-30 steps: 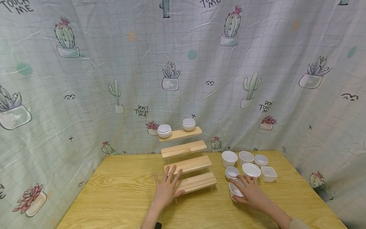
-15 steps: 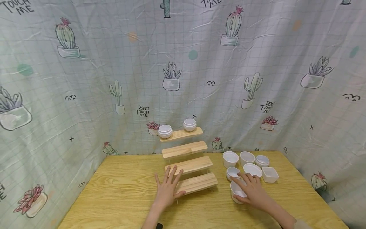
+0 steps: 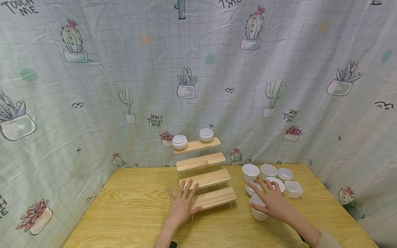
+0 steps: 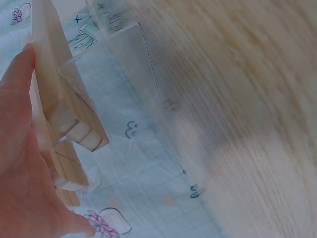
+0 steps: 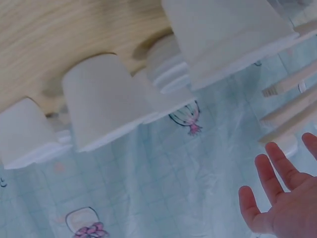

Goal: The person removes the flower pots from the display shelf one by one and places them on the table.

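My left hand point(image 3: 181, 208) rests spread on the left end of a stepped wooden display stand point(image 3: 214, 199), its fingertips at the second board and its thumb at the lowest. In the left wrist view, the same hand point(image 4: 25, 173) lies along the board ends point(image 4: 79, 124). My right hand point(image 3: 276, 204) hovers with loosely bent, parted fingers over a round white cup point(image 3: 259, 215) and a small ribbed jar point(image 3: 250, 190). From the right wrist, that hand point(image 5: 287, 203) appears apart from the white cups point(image 5: 228, 39), with nothing in its grasp.
Two white round jars point(image 3: 179, 142) sit on the stand's top board. Behind my right hand stand more white cups point(image 3: 250, 173), a wide round one point(image 3: 280, 182), a ribbed jar point(image 3: 285, 175) and a square container point(image 3: 293, 189). A cactus-print curtain point(image 3: 198, 113) encloses the wooden table point(image 3: 133, 203).
My right hand has come off the front white cup, rising slightly and moving back over the small jar. The left hand stays where it was on the stand.
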The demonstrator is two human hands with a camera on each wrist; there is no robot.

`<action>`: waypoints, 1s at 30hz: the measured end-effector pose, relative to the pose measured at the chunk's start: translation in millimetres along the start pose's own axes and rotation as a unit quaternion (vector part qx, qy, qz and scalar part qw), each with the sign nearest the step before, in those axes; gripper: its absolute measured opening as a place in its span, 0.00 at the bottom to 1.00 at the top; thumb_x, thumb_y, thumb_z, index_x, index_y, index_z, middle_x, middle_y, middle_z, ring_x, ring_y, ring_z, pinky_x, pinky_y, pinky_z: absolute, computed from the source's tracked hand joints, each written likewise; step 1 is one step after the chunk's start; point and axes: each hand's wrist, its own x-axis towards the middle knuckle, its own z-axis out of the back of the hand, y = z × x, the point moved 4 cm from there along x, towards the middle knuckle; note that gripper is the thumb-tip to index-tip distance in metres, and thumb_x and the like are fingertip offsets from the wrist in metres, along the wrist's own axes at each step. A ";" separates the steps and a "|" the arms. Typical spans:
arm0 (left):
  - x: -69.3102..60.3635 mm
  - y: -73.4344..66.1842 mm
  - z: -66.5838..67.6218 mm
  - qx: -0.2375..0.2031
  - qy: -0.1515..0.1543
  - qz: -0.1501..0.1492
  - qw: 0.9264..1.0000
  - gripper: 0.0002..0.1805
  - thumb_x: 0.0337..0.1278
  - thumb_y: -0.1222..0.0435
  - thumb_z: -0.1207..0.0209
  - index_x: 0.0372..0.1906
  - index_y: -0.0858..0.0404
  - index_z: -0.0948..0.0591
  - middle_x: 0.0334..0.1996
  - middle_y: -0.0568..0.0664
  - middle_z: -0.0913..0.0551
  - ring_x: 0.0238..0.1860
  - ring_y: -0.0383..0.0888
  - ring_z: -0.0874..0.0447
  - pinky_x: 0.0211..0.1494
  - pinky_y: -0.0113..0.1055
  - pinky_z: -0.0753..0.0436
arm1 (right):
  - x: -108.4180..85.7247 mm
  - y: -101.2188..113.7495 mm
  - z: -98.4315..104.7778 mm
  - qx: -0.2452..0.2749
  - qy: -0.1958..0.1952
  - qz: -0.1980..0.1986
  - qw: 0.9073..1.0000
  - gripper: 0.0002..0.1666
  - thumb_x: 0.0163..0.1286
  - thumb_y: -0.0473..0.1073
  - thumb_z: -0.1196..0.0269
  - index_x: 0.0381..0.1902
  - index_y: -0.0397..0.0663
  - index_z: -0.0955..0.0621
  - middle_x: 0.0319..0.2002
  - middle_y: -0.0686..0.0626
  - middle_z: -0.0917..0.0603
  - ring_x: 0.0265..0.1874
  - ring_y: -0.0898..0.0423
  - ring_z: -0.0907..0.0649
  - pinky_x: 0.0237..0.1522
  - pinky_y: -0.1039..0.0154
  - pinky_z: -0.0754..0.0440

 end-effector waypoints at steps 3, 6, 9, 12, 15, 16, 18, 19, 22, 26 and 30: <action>0.3 -0.3 0.1 -0.005 0.000 0.002 1.000 0.44 0.43 0.41 0.45 0.67 0.53 0.43 0.68 0.52 0.46 0.68 0.57 0.52 0.58 0.73 0.53 | 9.4 2.1 4.6 0.004 -0.008 0.008 1.000 0.37 0.52 0.61 0.38 0.58 0.54 0.30 0.51 0.44 0.27 0.44 0.47 0.29 0.40 0.48 0.35; 0.5 -0.7 0.6 -0.007 -0.001 0.002 1.000 0.44 0.43 0.41 0.45 0.67 0.53 0.43 0.68 0.52 0.46 0.68 0.57 0.52 0.58 0.73 0.53 | 19.8 3.9 9.6 0.004 -0.026 0.025 0.999 0.35 0.54 0.62 0.41 0.57 0.52 0.29 0.50 0.43 0.26 0.44 0.46 0.28 0.39 0.48 0.34; 0.2 -1.6 1.3 -0.003 -0.005 -0.001 1.000 0.44 0.42 0.41 0.45 0.67 0.53 0.42 0.68 0.52 0.45 0.68 0.57 0.51 0.57 0.73 0.52 | 30.6 4.0 13.0 0.005 -0.027 0.028 0.999 0.35 0.54 0.61 0.40 0.58 0.52 0.29 0.50 0.44 0.26 0.45 0.47 0.28 0.39 0.50 0.35; -0.4 -2.4 2.4 -0.002 -0.015 -0.004 1.000 0.44 0.42 0.42 0.44 0.66 0.55 0.41 0.67 0.53 0.44 0.67 0.58 0.49 0.56 0.74 0.51 | 42.3 3.8 15.1 0.010 -0.012 0.013 1.000 0.37 0.52 0.56 0.36 0.59 0.53 0.31 0.51 0.45 0.27 0.46 0.49 0.28 0.39 0.51 0.36; -0.7 -2.6 2.7 -0.005 -0.020 -0.003 1.000 0.43 0.42 0.42 0.43 0.65 0.55 0.40 0.67 0.54 0.44 0.67 0.59 0.48 0.56 0.74 0.51 | 54.7 4.4 16.9 0.014 -0.001 0.000 1.000 0.38 0.51 0.54 0.35 0.60 0.53 0.32 0.51 0.45 0.27 0.47 0.49 0.28 0.40 0.50 0.34; -0.9 -2.5 2.9 -0.005 -0.021 -0.003 1.000 0.43 0.42 0.42 0.43 0.65 0.55 0.40 0.67 0.54 0.44 0.67 0.59 0.48 0.56 0.74 0.51 | 58.8 4.6 16.8 0.014 0.001 -0.001 1.000 0.37 0.52 0.54 0.36 0.60 0.53 0.32 0.51 0.44 0.26 0.46 0.48 0.28 0.40 0.49 0.34; -1.0 -2.0 2.8 -0.009 -0.020 0.000 1.000 0.43 0.42 0.42 0.43 0.65 0.55 0.40 0.67 0.53 0.44 0.67 0.59 0.49 0.56 0.74 0.52 | 67.4 4.7 16.0 0.014 0.002 -0.002 1.000 0.36 0.54 0.55 0.37 0.60 0.54 0.32 0.51 0.44 0.26 0.46 0.47 0.28 0.41 0.48 0.33; -1.0 -1.7 2.5 -0.011 -0.019 0.000 1.000 0.43 0.42 0.43 0.43 0.65 0.55 0.40 0.67 0.54 0.44 0.67 0.59 0.49 0.56 0.74 0.52 | 71.7 4.6 15.4 0.015 0.002 -0.004 1.000 0.36 0.54 0.56 0.37 0.60 0.54 0.32 0.51 0.44 0.26 0.46 0.46 0.27 0.41 0.47 0.33; -0.4 -0.8 1.0 -0.017 -0.015 0.003 1.000 0.43 0.43 0.43 0.43 0.66 0.55 0.41 0.68 0.53 0.45 0.67 0.58 0.50 0.57 0.74 0.54 | 84.7 4.0 12.9 0.012 0.003 -0.006 1.000 0.35 0.56 0.56 0.39 0.60 0.53 0.32 0.51 0.43 0.26 0.46 0.46 0.27 0.43 0.46 0.32; 0.7 0.6 -2.1 -0.017 -0.004 0.007 1.000 0.44 0.43 0.42 0.45 0.67 0.53 0.43 0.68 0.52 0.46 0.68 0.58 0.52 0.57 0.74 0.55 | 101.0 4.6 9.8 0.019 0.016 -0.018 1.000 0.35 0.57 0.56 0.39 0.61 0.53 0.33 0.53 0.42 0.26 0.49 0.44 0.27 0.45 0.44 0.31; 1.1 1.7 -4.1 -0.020 0.005 0.010 1.000 0.44 0.44 0.41 0.45 0.67 0.52 0.43 0.69 0.52 0.47 0.69 0.57 0.53 0.57 0.74 0.55 | 116.4 6.3 6.7 0.039 0.031 -0.031 0.998 0.33 0.59 0.55 0.41 0.61 0.53 0.33 0.52 0.42 0.27 0.50 0.43 0.28 0.46 0.43 0.32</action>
